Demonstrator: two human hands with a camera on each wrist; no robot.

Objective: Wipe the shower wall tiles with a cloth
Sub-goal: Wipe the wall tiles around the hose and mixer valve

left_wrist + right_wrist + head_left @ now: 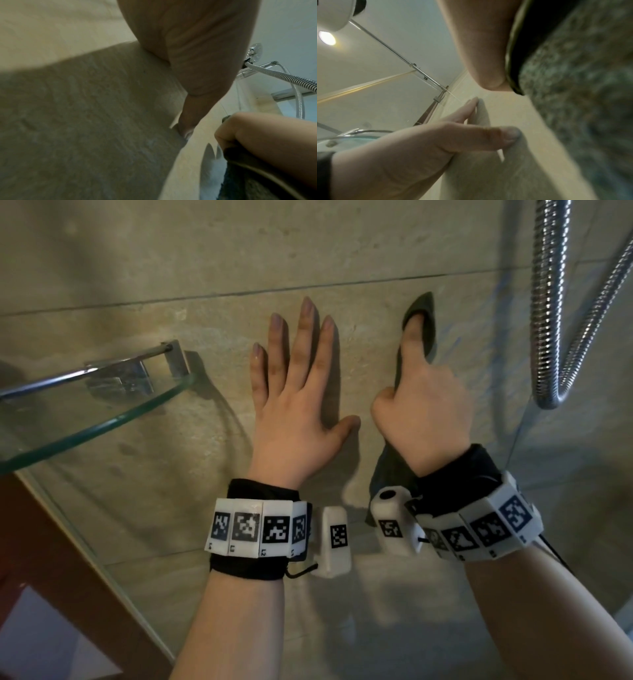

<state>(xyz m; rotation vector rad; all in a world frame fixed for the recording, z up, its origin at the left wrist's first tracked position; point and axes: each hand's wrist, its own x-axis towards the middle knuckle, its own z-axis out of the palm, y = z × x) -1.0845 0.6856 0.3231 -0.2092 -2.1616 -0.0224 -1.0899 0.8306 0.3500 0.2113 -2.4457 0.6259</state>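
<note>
The shower wall tiles (342, 244) are beige stone with thin grout lines. My left hand (294, 392) lies flat on a tile with its fingers straight and spread, holding nothing. Just to its right, my right hand (423, 405) grips a dark grey-green cloth (426, 313). Its index finger points up and presses the cloth to the wall, while the other fingers curl round the cloth. The cloth's tail hangs below that wrist. The left wrist view shows the left thumb on the wall (85, 108), beside the right hand (257, 135) and the cloth (248, 182). The cloth (582, 94) fills the right of the right wrist view.
A glass corner shelf (102, 422) with a chrome rail sticks out from the wall at the left, close to my left hand. A chrome shower hose (548, 302) hangs in a loop at the right. A glass shower panel (68, 525) stands at the lower left.
</note>
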